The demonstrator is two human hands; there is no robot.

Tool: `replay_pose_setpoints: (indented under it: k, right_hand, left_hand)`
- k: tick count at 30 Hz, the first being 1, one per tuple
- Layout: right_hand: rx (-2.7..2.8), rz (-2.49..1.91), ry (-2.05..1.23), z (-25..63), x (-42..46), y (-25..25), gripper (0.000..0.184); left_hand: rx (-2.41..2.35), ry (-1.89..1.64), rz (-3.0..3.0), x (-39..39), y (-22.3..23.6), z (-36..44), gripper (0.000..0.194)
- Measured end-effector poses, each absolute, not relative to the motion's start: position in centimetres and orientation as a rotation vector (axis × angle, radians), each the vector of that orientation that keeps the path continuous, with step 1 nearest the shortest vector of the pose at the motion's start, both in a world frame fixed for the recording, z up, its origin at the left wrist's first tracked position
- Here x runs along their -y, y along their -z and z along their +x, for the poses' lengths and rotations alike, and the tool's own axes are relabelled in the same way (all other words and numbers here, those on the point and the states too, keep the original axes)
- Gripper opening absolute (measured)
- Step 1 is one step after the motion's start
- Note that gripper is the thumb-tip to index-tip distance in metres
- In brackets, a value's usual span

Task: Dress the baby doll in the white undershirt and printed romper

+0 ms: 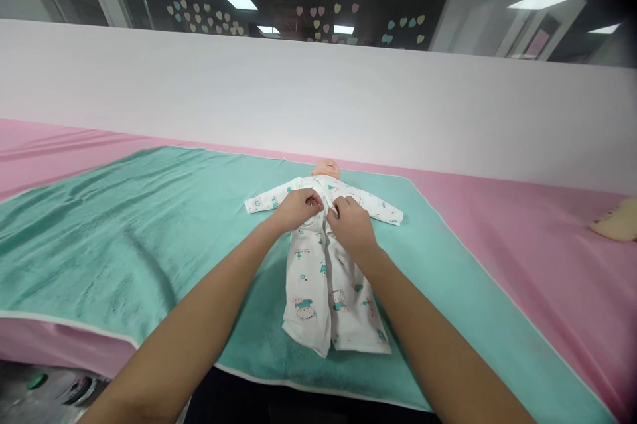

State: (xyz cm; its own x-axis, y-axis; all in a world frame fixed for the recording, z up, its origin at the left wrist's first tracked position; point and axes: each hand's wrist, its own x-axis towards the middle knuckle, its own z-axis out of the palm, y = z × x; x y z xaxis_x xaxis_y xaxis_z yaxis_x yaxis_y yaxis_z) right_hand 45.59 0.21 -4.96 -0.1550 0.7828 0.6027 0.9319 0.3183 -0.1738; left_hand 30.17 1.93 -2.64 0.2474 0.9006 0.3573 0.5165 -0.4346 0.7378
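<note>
A baby doll (327, 168) lies on its back, its head at the far end. It wears a white long-sleeved baby outfit (307, 291) printed with small teal and pink figures. The sleeves are spread out to both sides, and a split runs down the front to the hem. At chest height, my left hand (300, 207) is closed in a pinch on the outfit's left front edge. Just beside it, my right hand (352, 221) pinches the right front edge. The fingers hide the exact spot where they grip the cloth.
Under the doll lies a teal towel (199, 225) with white edging, wrinkled at the left, over a pink cloth (537, 238). A pale yellow object (617, 219) sits at the far right. Behind rises a white wall (298, 99) with dark glass above.
</note>
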Motion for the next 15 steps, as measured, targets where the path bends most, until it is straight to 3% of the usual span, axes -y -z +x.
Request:
replay_pose_setpoints:
  k: [5, 8, 15]
  right_hand:
    - [2.045, -1.583, 0.48, 44.6, 0.1, 4.6, 0.014]
    - [2.007, -1.566, 0.382, 44.8, 0.0, 4.4, 0.015]
    - [1.59, -1.205, -0.627, 46.1, -1.0, 5.1, 0.027]
  left_hand:
    - [-1.19, -1.106, 1.813, -2.0, 2.5, 29.8, 0.015]
    - [-1.062, -1.147, 1.694, -1.8, 2.4, 29.8, 0.019]
    - [-0.98, -1.132, 1.626, -1.7, 2.5, 29.9, 0.019]
